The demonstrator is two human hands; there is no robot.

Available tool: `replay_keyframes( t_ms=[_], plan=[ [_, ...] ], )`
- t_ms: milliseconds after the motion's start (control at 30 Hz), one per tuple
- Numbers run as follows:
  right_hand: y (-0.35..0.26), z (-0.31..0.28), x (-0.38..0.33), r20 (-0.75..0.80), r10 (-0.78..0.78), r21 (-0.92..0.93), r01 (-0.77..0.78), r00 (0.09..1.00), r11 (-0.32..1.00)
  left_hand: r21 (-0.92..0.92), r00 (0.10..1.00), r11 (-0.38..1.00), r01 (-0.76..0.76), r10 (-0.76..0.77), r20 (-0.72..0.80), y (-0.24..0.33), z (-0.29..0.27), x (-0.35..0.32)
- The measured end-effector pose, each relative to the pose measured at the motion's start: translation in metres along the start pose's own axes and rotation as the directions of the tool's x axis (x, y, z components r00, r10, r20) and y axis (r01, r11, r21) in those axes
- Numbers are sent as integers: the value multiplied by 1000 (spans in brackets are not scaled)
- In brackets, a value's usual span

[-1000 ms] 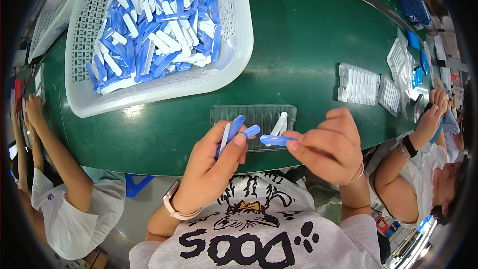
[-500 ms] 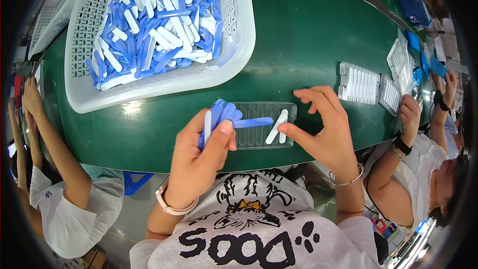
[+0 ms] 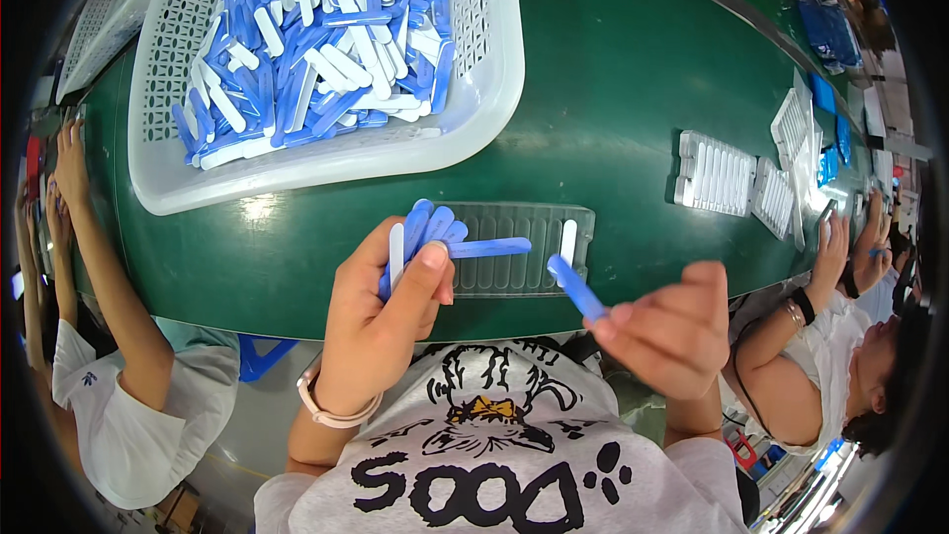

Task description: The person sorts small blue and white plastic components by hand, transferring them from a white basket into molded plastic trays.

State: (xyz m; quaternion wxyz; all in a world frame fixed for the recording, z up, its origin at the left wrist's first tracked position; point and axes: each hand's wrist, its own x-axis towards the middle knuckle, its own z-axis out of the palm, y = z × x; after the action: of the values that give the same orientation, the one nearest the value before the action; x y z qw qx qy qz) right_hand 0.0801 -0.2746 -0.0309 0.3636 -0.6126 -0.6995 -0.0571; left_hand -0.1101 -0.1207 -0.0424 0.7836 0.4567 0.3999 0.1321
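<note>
Head view: a fan of blue and white strips is clamped in the left hand, lower ends hidden. One blue strip is pinched by the blurred right hand, well apart, partly covering a white strip in the clear tray. The tray's left end is concealed; the basket is cut off above.

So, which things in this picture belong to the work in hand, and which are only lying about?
In the work:
left hand, holding several strips
right hand, holding a blue strip
clear tray with a white strip
big basket of strips

Seemingly just lying about:
slotted trays, right
second basket, upper left
</note>
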Motion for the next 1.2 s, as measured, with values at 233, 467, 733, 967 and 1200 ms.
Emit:
replay_keyframes(
  t_ms=[233, 467, 733, 967, 1200],
  plan=[
    [-5, -1, -7, 84, -143, -87, 150, 986, 985, 1, 1000, 1000, -9, 9, -10, 2, 0, 4],
    [1, 9, 3, 138, 384, 535, -395, 913, 747, 7, 999, 1000, 13, -13, 33, -3, 3, 4],
    [23, 1, 27, 508, 467, 317, -661, 724, 680, 54, 999, 998, 32, -34, 36, -2, 4, 3],
    [38, 4, 65, 699, 430, 124, -689, 571, 714, 111, 999, 993, 30, -33, 27, -3, 1, -2],
    [52, 15, 74, 734, 385, -45, -526, 560, 849, 86, 999, 996, -1, -3, 53, -8, 3, -2]
  ],
)
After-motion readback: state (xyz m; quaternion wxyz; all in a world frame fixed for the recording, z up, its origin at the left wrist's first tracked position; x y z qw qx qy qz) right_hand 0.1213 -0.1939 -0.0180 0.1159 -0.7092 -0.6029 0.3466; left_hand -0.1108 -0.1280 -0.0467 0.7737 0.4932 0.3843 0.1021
